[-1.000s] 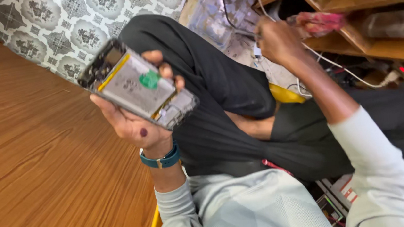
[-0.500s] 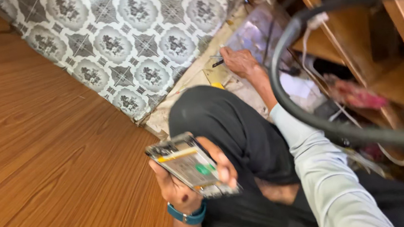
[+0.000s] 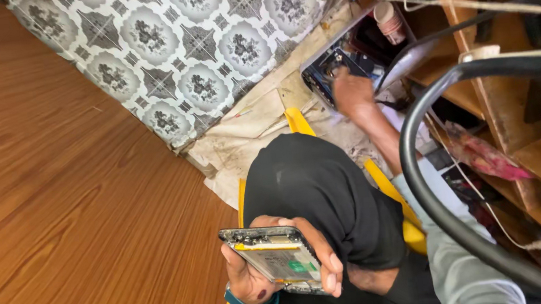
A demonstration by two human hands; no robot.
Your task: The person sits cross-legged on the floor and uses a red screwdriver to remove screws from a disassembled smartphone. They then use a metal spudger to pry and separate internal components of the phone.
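Observation:
My left hand point(image 3: 265, 273) holds an opened phone point(image 3: 273, 257) low in the view, its back cover off so the pale battery and a green patch show. A teal band sits on that wrist. My right hand point(image 3: 351, 91) is stretched far forward and rests in a dark open box point(image 3: 332, 68) of small parts on the floor; what its fingers hold is hidden. My knee in black cloth point(image 3: 316, 193) lies between the two hands.
A patterned grey-and-white sheet point(image 3: 196, 47) covers the floor beside a wood-grain surface point(image 3: 60, 209). A wooden shelf unit point(image 3: 512, 85) stands at right, with a thick black cable point(image 3: 429, 177) looping close to the camera. A yellow object point(image 3: 297, 120) lies under my leg.
The view has swung toward the floor. My right hand has reached further forward into the dark box. The phone has dropped lower in the frame, still in my left hand.

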